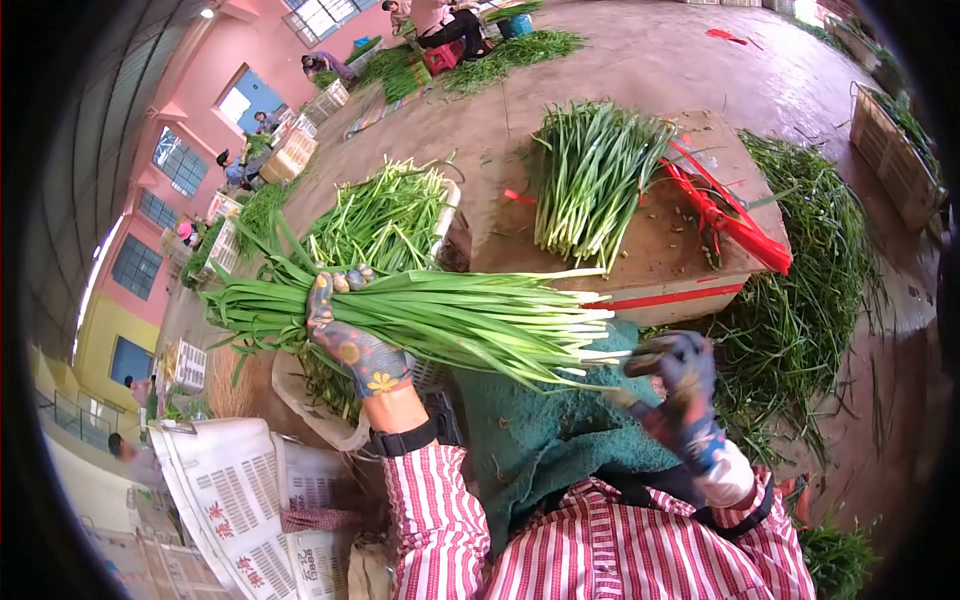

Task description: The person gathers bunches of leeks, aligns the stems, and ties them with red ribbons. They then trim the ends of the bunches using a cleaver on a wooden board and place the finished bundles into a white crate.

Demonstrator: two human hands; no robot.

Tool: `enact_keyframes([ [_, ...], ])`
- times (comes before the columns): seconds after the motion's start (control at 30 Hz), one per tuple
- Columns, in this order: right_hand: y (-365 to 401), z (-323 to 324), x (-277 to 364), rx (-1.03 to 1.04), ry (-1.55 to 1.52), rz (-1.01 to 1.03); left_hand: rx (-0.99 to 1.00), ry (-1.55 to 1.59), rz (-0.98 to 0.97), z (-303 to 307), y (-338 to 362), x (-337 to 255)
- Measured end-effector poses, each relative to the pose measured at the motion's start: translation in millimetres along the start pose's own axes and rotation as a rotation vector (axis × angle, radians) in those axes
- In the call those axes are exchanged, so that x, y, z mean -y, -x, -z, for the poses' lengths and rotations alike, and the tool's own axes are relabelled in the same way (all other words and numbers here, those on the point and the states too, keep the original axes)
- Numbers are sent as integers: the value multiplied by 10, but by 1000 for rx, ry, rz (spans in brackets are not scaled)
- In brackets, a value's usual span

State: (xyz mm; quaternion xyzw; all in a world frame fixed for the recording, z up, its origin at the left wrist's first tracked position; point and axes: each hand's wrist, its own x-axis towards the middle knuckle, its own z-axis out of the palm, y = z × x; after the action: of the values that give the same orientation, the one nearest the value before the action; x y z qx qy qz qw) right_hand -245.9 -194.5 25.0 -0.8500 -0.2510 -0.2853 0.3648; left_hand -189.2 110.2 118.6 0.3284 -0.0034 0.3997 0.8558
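As the left hand [347, 342] grips stalks [480, 312], greens [380, 215] fill the basket [447, 220].

1. In the middle of the frame, a bunch of greens [480, 315] lies across the left hand [350, 340], stem ends pointing right.
2. The right hand [680, 390] is just beyond those ends, at right of centre.
3. Beneath both, a cloth [560, 430] covers the lap.
4. Behind the bunch, right of centre, stands a box [660, 255]; on it lies a second bunch [595, 190], with a ribbon [735, 225] to its right.
5. Left of the box, a basket [320, 425] with loose greens [380, 215] in it extends partly behind the bunch.
6. Right of the box, a heap [800, 290] lies on the floor; a crate [890, 155] is farther off, upper right.
7. Sacks [225, 500] lie at lower left.
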Motion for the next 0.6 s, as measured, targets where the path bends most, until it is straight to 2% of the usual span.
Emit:
enact_keyframes([
  [0.1, -178, -158, 370, 34, 68, 139, -34, -4, 10, -85, 61, 27],
  [0.17, -208, -323, 354, 31, 110, 202, -31, -10, 13, -113, 90, -1],
  [0.27, -283, -399, 259, -66, 12, 274, -37, -48, -3, -118, 112, -42],
  [0.37, -349, -363, 208, -97, -313, 234, -14, -60, 8, -111, 124, -37],
  [0.4, -323, -319, 277, -119, -348, 131, -21, -50, 17, -130, 140, -27],
  [0.5, -133, -421, 298, -209, -996, -272, 55, 0, 30, -105, 135, 9],
  [0.53, -123, -357, 273, -205, -966, -303, 98, 18, 31, -73, 113, 12],
  [0.6, -106, -219, 245, -235, -1124, -489, 187, 86, 40, 30, 46, -18],
])
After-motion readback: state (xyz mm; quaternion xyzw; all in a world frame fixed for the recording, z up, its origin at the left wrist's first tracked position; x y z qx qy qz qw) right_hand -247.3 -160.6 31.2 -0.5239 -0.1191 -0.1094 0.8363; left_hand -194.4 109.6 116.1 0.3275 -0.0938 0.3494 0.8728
